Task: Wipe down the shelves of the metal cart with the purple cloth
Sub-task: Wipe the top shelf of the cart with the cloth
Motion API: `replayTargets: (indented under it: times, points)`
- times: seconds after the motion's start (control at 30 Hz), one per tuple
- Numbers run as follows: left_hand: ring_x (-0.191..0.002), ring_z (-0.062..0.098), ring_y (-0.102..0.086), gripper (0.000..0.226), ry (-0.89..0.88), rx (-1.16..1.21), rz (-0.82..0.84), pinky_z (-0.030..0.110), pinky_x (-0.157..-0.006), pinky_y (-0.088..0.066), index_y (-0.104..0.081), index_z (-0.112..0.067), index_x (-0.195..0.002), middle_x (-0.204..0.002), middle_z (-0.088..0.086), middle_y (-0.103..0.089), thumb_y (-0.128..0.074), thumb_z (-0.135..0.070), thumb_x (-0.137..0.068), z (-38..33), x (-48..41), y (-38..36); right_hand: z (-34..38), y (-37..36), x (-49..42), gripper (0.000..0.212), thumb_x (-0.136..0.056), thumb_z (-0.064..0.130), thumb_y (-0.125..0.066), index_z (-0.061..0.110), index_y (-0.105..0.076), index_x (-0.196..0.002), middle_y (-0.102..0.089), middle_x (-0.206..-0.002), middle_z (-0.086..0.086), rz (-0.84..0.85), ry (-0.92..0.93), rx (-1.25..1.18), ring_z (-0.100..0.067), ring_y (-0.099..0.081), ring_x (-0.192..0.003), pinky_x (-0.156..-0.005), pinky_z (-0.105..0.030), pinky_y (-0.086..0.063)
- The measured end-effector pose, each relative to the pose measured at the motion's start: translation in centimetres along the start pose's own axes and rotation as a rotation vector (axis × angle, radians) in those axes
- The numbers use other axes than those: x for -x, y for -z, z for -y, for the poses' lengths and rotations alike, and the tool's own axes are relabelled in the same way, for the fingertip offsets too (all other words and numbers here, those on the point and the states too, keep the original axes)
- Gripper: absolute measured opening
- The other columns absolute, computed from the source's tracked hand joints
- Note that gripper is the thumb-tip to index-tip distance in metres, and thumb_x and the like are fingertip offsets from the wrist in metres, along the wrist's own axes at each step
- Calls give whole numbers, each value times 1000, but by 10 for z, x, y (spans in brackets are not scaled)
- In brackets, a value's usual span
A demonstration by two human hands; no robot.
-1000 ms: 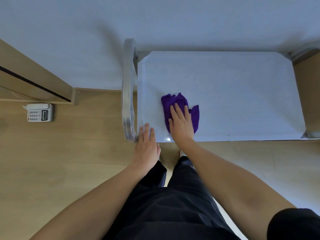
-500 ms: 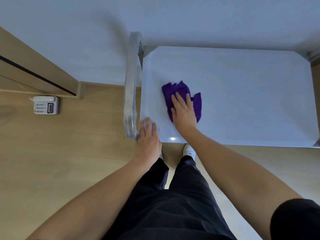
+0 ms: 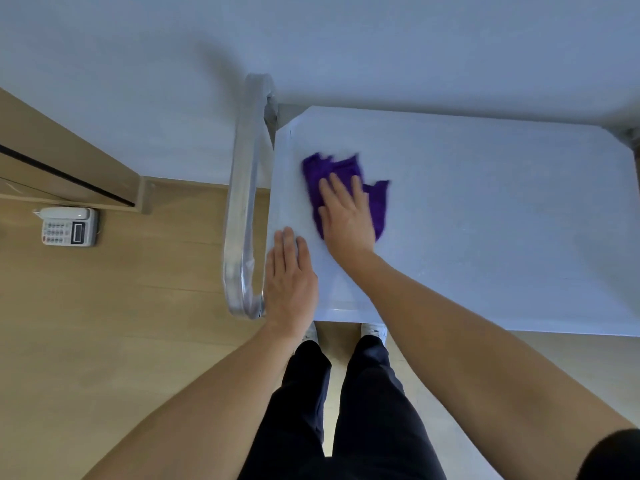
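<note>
The metal cart's top shelf (image 3: 485, 220) is a pale flat sheet seen from above, with a curved steel handle (image 3: 244, 209) at its left end. The purple cloth (image 3: 325, 171) lies crumpled on the shelf's left part. My right hand (image 3: 348, 216) presses flat on the cloth, fingers spread, covering its near half. My left hand (image 3: 289, 278) rests flat on the shelf's near left corner beside the handle, holding nothing. Lower shelves are hidden under the top one.
A white wall runs behind the cart. On the wooden floor at left sits a white desk phone (image 3: 69, 226) beside a wooden door frame (image 3: 65, 161). My legs and white shoes (image 3: 374, 329) stand at the cart's near edge.
My right hand has slid the purple cloth away from me, toward the far left part of the shelf. My left hand stays on the near corner.
</note>
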State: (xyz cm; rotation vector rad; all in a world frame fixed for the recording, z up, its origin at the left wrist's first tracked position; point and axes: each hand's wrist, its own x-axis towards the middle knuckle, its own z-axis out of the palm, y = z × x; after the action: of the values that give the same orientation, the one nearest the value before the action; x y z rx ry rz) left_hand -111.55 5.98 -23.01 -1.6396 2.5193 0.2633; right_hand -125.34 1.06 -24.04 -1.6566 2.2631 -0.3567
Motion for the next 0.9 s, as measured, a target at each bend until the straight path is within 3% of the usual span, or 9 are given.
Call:
replayTargets:
  times: [0.13,0.23,0.33,0.4,0.47,0.67,0.77,0.83,0.9]
  points:
    - [-143,33,-29,46,-26,36,-57,44,-114,-34,-40,1,-144,-153,21,-32,-45,-16,-101,10,0,-6,10,-4,-11,46,-100,22,-47,15,-42,-144,-42,-151,-5,61,318,-2,-32,-26,-145,-118,-47,-26]
    - [-144,34,-28,48,-55,48,-56,45,-114,-34,-40,0,-144,-154,20,-31,-43,-22,-101,18,-4,-8,-23,10,-29,42,-97,15,-51,5,-50,-138,-49,-144,-14,-117,124,-115,-35,-35,-141,-119,-43,-24]
    - [-145,33,-26,49,-42,31,-29,43,-115,-31,-37,-2,-145,-156,19,-29,-42,-24,-101,17,-7,-7,-44,20,-43,46,-101,22,-42,14,-40,-146,-36,-155,-5,-141,-216,-169,-32,-16,-148,-122,-41,-16]
    - [-145,34,-27,49,-18,34,-12,44,-115,-32,-38,-1,-144,-155,19,-30,-45,-21,-100,13,-7,-7,-28,15,-51,48,-101,26,-39,19,-35,-149,-29,-158,-2,-124,-308,-149,-33,-9,-149,-121,-47,-12]
    - [-144,35,-28,49,3,35,1,44,-114,-33,-40,0,-142,-154,20,-32,-49,-18,-97,10,-7,-5,-2,8,-54,51,-101,29,-39,21,-31,-150,-25,-159,0,-87,-306,-129,-34,-7,-149,-120,-51,-8]
    - [-145,33,-27,46,4,57,31,44,-114,-32,-40,-7,-142,-154,16,-32,-43,-24,-99,0,-19,9,5,5,-54,48,-102,29,-40,21,-34,-149,-31,-157,0,48,90,-84,-29,-13,-149,-122,-42,-16]
    - [-147,30,-21,49,-94,95,75,43,-114,-31,-34,-10,-146,-159,10,-24,-41,-26,-101,-9,-28,11,-26,17,-70,46,-100,24,-44,16,-41,-146,-36,-155,-5,-55,-41,-107,-32,-19,-147,-121,-36,-15]
    - [-148,29,-18,49,-120,107,118,42,-114,-31,-32,-10,-147,-160,10,-20,-41,-27,-101,-11,-31,11,-39,24,-80,47,-100,23,-43,18,-40,-146,-33,-156,-3,-113,-236,-148,-32,-16,-148,-121,-39,-16]
    - [-149,29,-12,52,-131,108,151,41,-117,-28,-26,-11,-149,-162,10,-13,-39,-27,-102,-9,-30,10,-37,26,-85,47,-100,23,-42,21,-38,-147,-32,-156,-1,-120,-303,-147,-33,-13,-148,-120,-45,-17]
